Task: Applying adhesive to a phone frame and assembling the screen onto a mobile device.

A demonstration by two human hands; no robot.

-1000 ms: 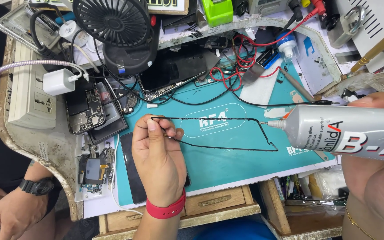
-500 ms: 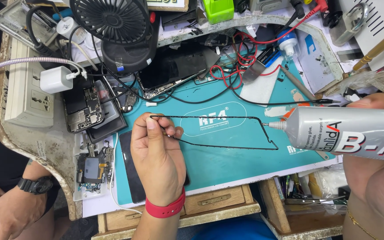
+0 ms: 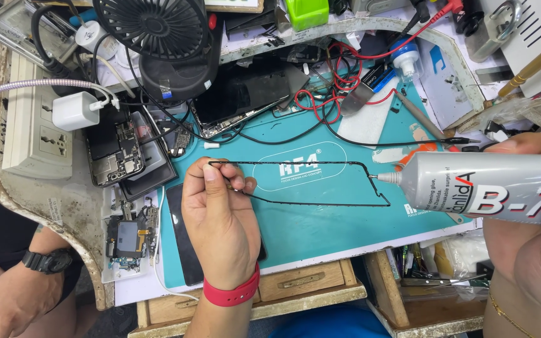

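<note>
My left hand [image 3: 220,219], with a red band at the wrist, pinches the left end of a thin black rectangular phone frame [image 3: 308,164] held just above the teal work mat [image 3: 320,225]. At the right edge, my right hand [image 3: 533,238] grips a grey tube of glue [image 3: 483,186] lying sideways. The tube's fine nozzle touches the frame's right side. A black phone [image 3: 180,238] lies on the mat, partly under my left hand.
A black desk fan [image 3: 158,31], an opened phone [image 3: 239,97], red and black wires [image 3: 327,94], circuit boards [image 3: 115,153] and a power strip [image 3: 36,131] with a white charger crowd the bench. Another person's hand with a black watch [image 3: 23,288] is at lower left. Wooden drawers [image 3: 295,281] sit below.
The frame has shifted slightly in my left hand's pinch, and the glue nozzle stays against its right side. The view has tilted a little.
</note>
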